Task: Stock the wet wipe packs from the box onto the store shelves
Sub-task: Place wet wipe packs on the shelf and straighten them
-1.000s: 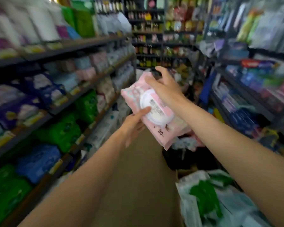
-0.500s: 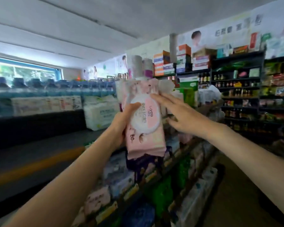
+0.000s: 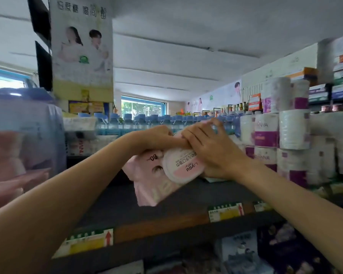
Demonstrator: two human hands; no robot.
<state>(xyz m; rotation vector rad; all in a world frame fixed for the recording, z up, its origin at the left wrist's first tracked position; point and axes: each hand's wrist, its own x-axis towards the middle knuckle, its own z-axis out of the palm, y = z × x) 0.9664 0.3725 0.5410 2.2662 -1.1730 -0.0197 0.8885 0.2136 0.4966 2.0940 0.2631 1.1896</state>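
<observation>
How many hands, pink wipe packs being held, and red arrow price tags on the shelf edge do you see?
Hands: 2, the left hand and the right hand
Pink wipe pack held: 1
Red arrow tags: 2
Total: 5

Since half a second ago you have tipped the pink wet wipe pack (image 3: 162,171) from upright to lying upside down over the top shelf (image 3: 186,196). Your left hand (image 3: 156,138) now grips its far edge, and your right hand (image 3: 210,147) has closed over its lid.
</observation>
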